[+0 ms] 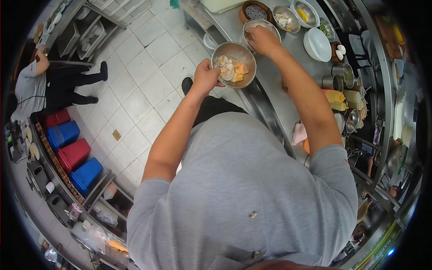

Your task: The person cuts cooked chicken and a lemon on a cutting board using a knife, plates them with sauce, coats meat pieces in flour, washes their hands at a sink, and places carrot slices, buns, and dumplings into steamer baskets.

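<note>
My left hand [208, 77] grips the near left rim of a steel bowl [246, 55], which is tilted and holds pale and orange food pieces [231, 69]. Just beyond it, my right hand [263, 40] reaches into a second steel bowl [272, 28] on the steel counter [294, 58]. The fingers of my right hand are bent together over that bowl; what they hold, if anything, is hidden. Beside that bowl stand a round brown container with a perforated disc [256, 12] and a steel bowl of whitish pieces [286, 20].
A white bowl [317, 44], a bowl with yellow food [302, 15], steel pots [332, 82] and yellow squeeze bottles [335, 96] line the counter's right side. At the far left another person [31, 87] stands near blue and red bins [74, 154].
</note>
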Demonstrator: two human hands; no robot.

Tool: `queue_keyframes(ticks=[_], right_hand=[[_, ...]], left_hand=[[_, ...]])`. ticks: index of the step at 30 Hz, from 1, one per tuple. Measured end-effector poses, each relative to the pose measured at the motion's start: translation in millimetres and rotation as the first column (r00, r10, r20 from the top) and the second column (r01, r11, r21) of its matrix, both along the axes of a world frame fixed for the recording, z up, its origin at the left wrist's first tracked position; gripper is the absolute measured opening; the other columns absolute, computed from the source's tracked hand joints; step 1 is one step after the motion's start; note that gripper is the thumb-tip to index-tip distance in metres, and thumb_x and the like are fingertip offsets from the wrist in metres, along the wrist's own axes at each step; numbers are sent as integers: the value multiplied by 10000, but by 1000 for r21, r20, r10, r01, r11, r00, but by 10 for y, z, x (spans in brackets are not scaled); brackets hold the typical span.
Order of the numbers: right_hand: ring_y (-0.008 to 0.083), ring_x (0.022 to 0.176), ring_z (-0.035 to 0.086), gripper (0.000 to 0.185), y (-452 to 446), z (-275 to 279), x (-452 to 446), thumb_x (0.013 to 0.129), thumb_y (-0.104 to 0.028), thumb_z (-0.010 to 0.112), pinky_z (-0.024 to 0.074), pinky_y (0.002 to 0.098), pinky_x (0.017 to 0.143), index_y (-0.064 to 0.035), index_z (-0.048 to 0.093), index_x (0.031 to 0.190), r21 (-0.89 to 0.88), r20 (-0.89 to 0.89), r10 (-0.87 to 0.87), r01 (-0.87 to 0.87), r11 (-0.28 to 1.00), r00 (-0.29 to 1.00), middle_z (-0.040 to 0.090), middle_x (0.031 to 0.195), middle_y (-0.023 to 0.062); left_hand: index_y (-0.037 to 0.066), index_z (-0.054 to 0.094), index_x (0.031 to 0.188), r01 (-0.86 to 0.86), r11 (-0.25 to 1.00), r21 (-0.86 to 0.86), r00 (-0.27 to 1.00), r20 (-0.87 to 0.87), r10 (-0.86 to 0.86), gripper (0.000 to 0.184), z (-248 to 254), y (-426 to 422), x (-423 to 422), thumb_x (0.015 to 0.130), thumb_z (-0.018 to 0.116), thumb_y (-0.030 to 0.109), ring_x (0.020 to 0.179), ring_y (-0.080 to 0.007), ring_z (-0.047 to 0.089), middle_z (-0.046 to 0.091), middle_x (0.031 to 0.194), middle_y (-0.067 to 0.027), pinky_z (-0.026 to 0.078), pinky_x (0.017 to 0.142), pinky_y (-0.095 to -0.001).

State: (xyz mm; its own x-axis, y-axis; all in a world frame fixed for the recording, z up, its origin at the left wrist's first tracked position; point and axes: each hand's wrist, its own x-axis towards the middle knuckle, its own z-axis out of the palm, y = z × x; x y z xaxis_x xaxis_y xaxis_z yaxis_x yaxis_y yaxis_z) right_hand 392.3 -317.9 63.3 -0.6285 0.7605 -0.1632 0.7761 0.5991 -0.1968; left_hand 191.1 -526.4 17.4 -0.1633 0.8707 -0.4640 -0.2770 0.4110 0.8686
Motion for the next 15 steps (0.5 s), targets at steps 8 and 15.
queue_keyframes(ticks=[8,15], right_hand=[[434,1236,717,428,164,-111,219,933,-158,697,570,508,1075,-138,771,1354,-89,-99,-111,102,991,989,754,1341,240],[409,1229,722,397,203,18,215,959,-183,719,587,535,1025,-132,729,1352,117,17,-141,138,984,990,758,1320,183]], left_hand=[[46,475,912,-40,999,-6,998,46,40,176,-71,-33,11,962,631,-19,752,-245,761,588,900,-84,733,606,-399],[35,481,910,-57,998,2,998,16,57,159,-48,-8,-7,965,622,-12,726,-226,740,583,887,-80,730,596,-390]])
